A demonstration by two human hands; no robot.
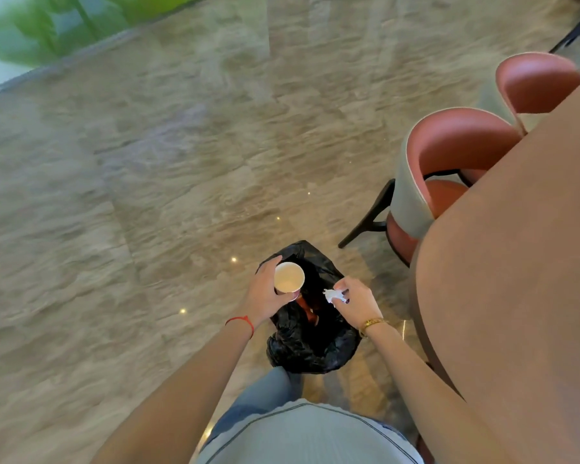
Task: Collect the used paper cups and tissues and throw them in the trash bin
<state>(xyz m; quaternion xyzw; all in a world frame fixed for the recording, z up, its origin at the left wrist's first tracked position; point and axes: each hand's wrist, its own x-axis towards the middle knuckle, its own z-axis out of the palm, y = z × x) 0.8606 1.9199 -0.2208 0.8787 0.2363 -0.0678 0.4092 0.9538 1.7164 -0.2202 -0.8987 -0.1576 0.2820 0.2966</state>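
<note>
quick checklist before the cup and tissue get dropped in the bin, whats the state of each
1. Left hand has a grip on the paper cup: ok.
2. Right hand pinches the crumpled tissue: ok.
3. Cup is over the trash bin opening: ok.
4. Tissue is over the opening: ok, near its right edge.
5. Black liner is open: ok, items already lie inside.
6. Cup is empty: cannot tell, pale inside, blurred.

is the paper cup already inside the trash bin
No, the left hand grips the paper cup upright above the black-lined trash bin.
</note>
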